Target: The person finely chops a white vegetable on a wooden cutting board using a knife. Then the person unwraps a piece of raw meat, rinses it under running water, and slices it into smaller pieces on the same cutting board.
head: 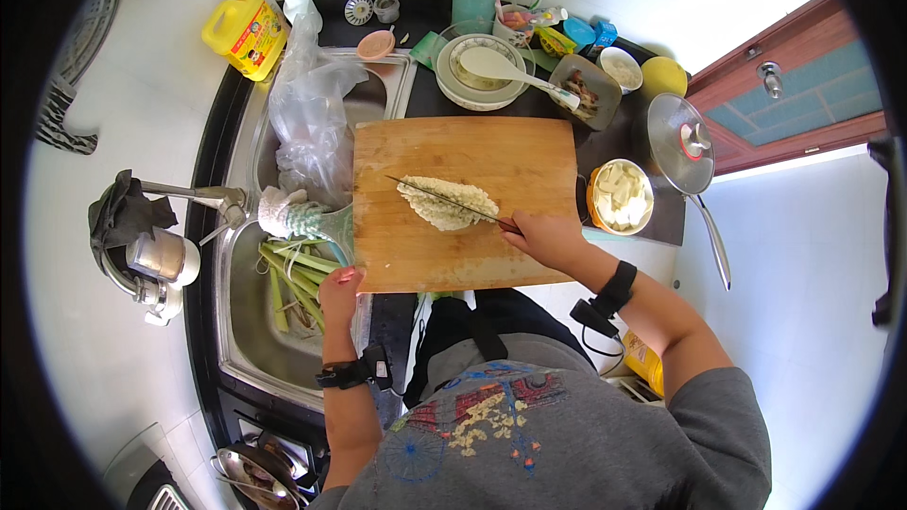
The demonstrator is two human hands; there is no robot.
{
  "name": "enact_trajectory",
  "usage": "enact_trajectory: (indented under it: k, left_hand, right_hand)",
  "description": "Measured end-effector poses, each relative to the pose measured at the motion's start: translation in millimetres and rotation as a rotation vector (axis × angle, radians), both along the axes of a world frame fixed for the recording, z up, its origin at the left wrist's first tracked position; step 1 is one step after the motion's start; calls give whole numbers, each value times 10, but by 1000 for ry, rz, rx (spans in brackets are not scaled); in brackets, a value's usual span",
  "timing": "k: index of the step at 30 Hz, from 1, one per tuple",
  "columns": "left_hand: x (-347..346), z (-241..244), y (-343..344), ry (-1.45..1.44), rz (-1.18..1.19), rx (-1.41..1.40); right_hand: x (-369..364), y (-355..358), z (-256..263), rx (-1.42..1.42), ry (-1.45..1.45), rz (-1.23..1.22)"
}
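My right hand point(542, 235) grips the handle of a kitchen knife point(446, 198), whose blade lies across a mound of pale chopped food point(446, 216); I cannot tell what the food is. Beneath it is a wooden cutting board point(460, 145). At the board's near left corner, my left hand point(341, 290) has its fingers against the edge, apparently pinching it. A bowl of white cut pieces point(622, 197) stands to the right of the board.
Left of the board is a double steel sink point(283, 354) with green stalks point(297, 273) and a plastic bag point(312, 127). Behind the board stand stacked bowls with a white spoon point(496, 67) and a dish of food point(584, 92). A lidded pan point(677, 145) sits at the right.
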State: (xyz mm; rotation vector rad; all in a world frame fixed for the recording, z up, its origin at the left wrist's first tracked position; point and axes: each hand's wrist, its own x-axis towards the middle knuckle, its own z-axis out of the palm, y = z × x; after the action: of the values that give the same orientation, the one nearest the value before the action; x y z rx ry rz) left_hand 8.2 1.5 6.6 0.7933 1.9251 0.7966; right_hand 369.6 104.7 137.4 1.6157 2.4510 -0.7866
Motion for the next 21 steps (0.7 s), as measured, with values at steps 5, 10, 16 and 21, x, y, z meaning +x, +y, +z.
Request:
enact_trajectory:
  k: [5, 10, 16, 21]
  left_hand:
    - [4, 10, 14, 9, -10, 11]
    - [18, 27, 23, 4, 10, -24]
    - [-3, -8, 26, 16, -19, -3]
    - [-21, -58, -1, 62, -10, 1]
  right_hand:
    - [-56, 13, 2, 62, 61, -54]
    - [-73, -17, 151, 13, 60, 11]
    - [27, -66, 74, -137, 84, 247]
    - [121, 419, -109, -109, 151, 345]
